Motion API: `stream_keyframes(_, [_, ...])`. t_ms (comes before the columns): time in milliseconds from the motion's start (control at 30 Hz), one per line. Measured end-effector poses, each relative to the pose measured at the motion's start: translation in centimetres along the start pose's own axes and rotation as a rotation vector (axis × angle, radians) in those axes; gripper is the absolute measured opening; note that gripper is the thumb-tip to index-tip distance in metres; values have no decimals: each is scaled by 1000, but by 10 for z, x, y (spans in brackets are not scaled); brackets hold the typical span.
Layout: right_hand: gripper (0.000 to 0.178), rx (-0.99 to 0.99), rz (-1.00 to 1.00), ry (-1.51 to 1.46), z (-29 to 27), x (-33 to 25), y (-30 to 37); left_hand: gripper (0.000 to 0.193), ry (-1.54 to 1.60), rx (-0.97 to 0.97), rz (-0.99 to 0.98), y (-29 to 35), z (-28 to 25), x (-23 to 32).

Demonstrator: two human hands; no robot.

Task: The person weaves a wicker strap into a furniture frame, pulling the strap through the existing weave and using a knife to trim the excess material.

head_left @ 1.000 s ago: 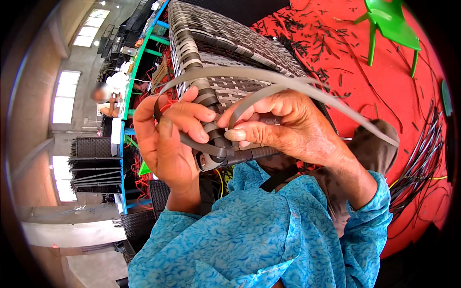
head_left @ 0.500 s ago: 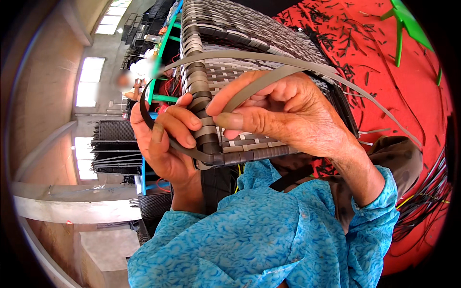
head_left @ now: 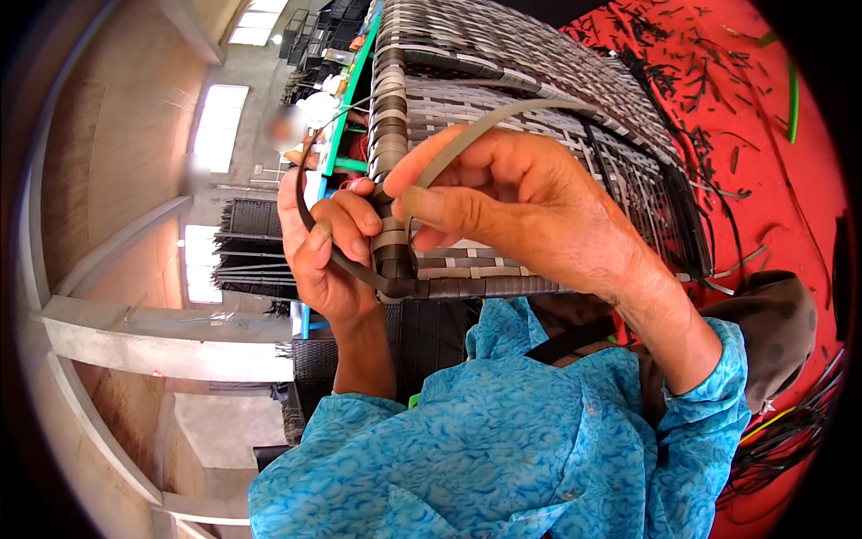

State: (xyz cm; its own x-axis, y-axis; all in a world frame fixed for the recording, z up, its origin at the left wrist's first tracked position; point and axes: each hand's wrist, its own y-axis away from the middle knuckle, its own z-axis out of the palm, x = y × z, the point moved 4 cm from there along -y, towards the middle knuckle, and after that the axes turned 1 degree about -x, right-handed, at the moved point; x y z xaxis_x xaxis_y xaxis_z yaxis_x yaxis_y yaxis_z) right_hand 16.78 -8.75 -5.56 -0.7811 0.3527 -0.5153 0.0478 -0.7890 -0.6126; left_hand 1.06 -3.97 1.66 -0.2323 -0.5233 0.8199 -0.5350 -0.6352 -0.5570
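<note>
A woven panel [head_left: 539, 40] of grey and brown flat plastic strips stands in front of me, its wrapped edge bar [head_left: 391, 103] running down to a near corner. My right hand [head_left: 548, 211] pinches a grey plastic strip [head_left: 503, 112] between thumb and forefinger, right beside the bar. That strip arches up and away to the right. My left hand [head_left: 328, 247] is curled at the bar's outer side. A dark plastic strip [head_left: 303, 199] runs from the corner through its fingers and loops upward. Whether the two strips are one piece, I cannot tell.
Dark strip scraps [head_left: 705, 85] litter the red floor covering [head_left: 781, 216] at right. A bundle of long strips [head_left: 781, 449] lies at lower right. Dark woven pieces [head_left: 256, 242] and a green frame bar [head_left: 350, 99] stand at left. A person's arm [head_left: 294, 156] shows beyond the bar.
The view has shifted, so the panel sits further right. The long arching loop of strip has dropped lower and drawn in over the panel. Both hands keep their hold near the bar.
</note>
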Motion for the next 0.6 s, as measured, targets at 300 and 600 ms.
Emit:
stream_keyframes(300, [23,20,54,-51,-7,8,-4,59,-21,-117,-102,7,-4,21])
stream_keyframes(600, [22,10,52,17,-4,2,-4,41,-42,-245,-103,15,-2,37])
